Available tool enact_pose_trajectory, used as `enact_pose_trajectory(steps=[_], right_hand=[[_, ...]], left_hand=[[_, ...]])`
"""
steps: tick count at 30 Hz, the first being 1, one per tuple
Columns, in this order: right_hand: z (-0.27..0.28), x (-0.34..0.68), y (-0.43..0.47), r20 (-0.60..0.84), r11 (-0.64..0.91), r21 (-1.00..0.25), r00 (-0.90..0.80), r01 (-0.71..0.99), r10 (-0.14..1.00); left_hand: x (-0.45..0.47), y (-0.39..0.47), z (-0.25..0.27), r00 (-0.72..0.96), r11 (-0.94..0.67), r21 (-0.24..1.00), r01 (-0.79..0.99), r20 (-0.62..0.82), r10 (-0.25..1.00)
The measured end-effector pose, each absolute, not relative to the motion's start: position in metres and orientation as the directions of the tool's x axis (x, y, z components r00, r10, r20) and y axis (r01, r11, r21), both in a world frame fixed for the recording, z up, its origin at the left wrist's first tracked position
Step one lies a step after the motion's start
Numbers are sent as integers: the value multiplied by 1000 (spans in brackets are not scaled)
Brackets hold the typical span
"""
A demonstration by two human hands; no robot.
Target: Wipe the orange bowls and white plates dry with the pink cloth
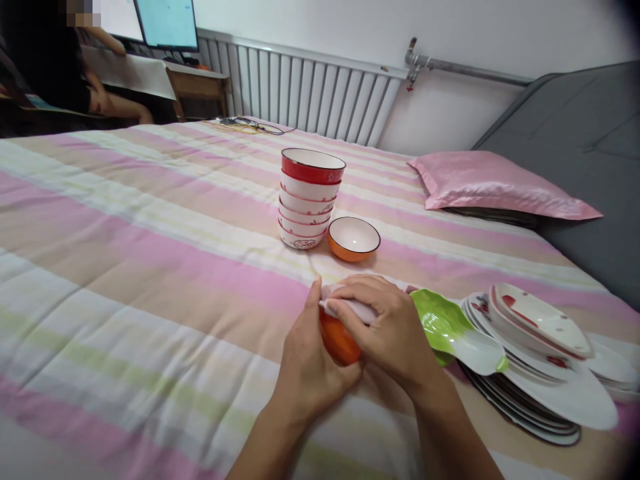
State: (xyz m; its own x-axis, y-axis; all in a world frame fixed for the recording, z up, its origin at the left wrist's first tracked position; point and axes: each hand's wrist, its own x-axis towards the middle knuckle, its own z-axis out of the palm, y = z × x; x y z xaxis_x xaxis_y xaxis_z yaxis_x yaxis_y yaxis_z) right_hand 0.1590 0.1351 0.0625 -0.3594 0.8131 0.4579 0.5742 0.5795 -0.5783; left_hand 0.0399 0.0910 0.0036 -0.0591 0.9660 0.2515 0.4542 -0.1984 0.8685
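My left hand (307, 363) is wrapped around an orange bowl (338, 337), which it holds tilted just above the bed. A pale, pinkish-white cloth (361, 311) is bunched under my right hand (393, 317), whose fingers press it against the bowl's rim. The inside of this bowl is mostly hidden by the hand and cloth. Just beyond my hands sits another orange bowl (354, 239), upright with a white inside and dark rim. Touching or close beside it is a tall stack of white bowls (306, 217) with a red bowl (314, 164) on top.
Plates (565, 400) are piled at the right, with square patterned dishes (545, 320) and green leaf-shaped dishes (440, 317) on or beside them. A pink pillow (495, 180) lies by the grey headboard (590, 140). Cables (250, 125) lie at the striped bed's far edge. A person (45, 60) sits at back left.
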Motion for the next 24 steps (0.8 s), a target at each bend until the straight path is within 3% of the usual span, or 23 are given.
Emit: enact_pose_trajectory(steps=[4, 12, 20, 24], right_hand=[[62, 166, 139, 419, 478, -697, -238, 534, 876], [52, 193, 163, 117, 155, -939, -138, 306, 983], [41, 204, 172, 71, 96, -939, -86, 331, 994], [45, 201, 168, 131, 184, -900, -157, 394, 979]], left_hand=[[42, 89, 3, -37, -234, 832, 503, 291, 956], [47, 89, 1, 49, -416, 713, 565, 474, 879], [48, 88, -3, 98, -455, 672, 585, 498, 862], [47, 88, 0, 53, -426, 710, 560, 483, 874]])
